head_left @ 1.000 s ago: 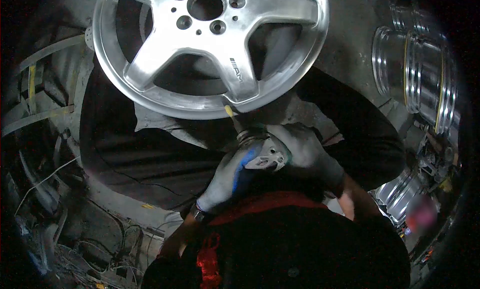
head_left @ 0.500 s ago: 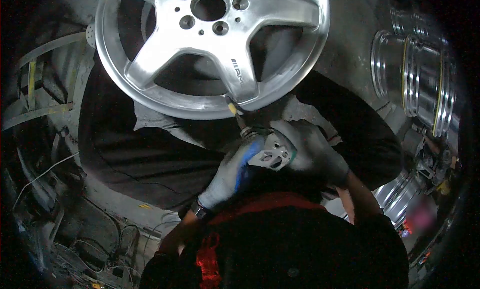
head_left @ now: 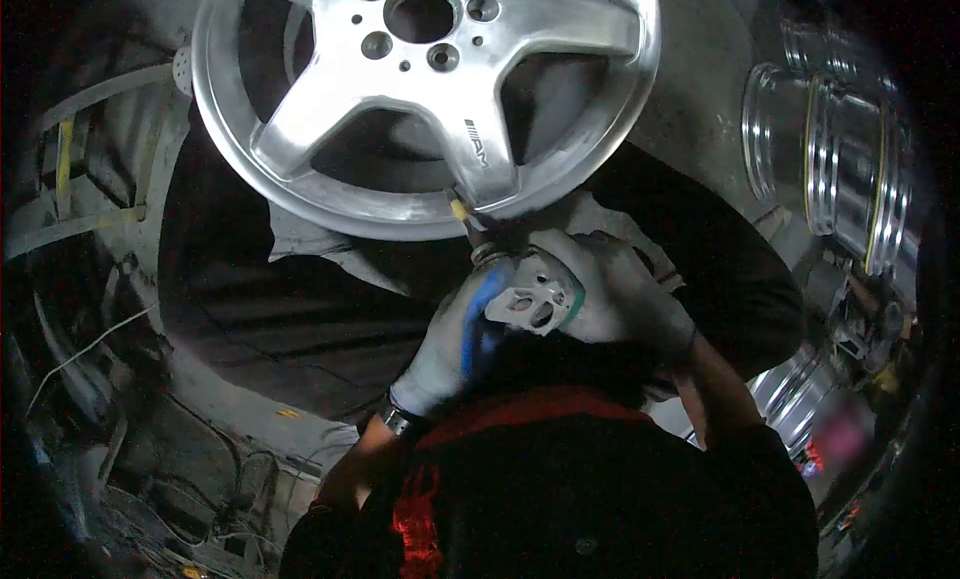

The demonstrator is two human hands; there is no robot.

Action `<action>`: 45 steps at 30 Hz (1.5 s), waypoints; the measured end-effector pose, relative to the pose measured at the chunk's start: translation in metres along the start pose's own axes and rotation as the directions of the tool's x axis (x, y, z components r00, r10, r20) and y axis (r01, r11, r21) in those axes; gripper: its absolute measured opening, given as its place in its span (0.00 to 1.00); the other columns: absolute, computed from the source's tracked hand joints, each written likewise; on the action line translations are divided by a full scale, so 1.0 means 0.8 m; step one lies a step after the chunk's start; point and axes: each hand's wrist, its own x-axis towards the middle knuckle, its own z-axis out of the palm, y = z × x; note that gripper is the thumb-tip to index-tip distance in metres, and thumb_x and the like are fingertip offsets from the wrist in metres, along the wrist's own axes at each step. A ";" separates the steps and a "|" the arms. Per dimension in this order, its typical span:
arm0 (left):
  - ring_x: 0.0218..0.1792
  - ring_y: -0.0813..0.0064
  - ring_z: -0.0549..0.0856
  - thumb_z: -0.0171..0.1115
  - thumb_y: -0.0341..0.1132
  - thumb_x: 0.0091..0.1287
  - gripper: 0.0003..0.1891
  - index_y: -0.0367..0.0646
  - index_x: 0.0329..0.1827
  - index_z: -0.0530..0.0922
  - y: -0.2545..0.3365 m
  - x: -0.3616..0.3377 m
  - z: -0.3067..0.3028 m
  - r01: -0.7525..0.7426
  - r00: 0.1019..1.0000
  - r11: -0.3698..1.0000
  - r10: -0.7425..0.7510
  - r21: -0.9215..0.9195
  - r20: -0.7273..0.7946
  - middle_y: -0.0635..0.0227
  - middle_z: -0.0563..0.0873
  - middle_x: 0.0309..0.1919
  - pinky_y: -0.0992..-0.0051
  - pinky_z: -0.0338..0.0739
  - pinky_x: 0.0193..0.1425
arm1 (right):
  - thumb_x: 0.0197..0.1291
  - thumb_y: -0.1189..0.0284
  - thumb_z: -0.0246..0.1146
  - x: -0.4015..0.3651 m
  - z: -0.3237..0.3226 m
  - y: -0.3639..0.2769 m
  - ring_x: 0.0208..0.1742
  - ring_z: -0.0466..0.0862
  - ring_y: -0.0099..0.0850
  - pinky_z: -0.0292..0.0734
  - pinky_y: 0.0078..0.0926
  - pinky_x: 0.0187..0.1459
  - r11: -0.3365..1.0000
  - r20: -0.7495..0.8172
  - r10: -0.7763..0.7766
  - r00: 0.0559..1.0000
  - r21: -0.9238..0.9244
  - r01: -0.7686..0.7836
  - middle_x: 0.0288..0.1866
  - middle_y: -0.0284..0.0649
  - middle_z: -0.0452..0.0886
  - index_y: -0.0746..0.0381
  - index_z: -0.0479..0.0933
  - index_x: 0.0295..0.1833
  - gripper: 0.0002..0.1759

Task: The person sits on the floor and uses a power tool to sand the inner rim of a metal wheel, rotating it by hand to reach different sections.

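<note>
A silver five-spoke alloy wheel with dark lettering on one spoke lies face up in front of my crossed legs. In both gloved hands I hold a power tool that looks like a die grinder, its vented rear end facing me. My left hand wraps its left side, the blue-edged glove closed around it. My right hand grips the other side, fingers curled over the body. The tool's narrow yellow tip is at the wheel's near inner rim, beside the foot of the lettered spoke; exact contact is hard to see.
Shiny wheel barrels stand at the right, with another polished rim by my right elbow. On the left is a metal frame with yellow marks. A thin cable and cluttered dark parts lie at lower left. Grey cloth covers part of my legs.
Both hands and the tool have shifted slightly left and away from me, and the tool's rear end has turned a little. The wheel has barely moved.
</note>
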 end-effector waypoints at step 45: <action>0.67 0.64 0.85 0.52 0.50 0.85 0.25 0.43 0.73 0.76 0.048 0.003 -0.042 0.342 0.815 0.313 -0.568 -0.886 0.114 0.59 0.86 0.63 0.60 0.82 0.71 | 0.56 0.69 0.73 0.046 0.020 -0.048 0.43 0.90 0.53 0.85 0.50 0.45 0.994 -0.036 -0.051 0.998 -0.101 0.047 0.43 0.51 0.88 0.63 0.76 0.62 0.28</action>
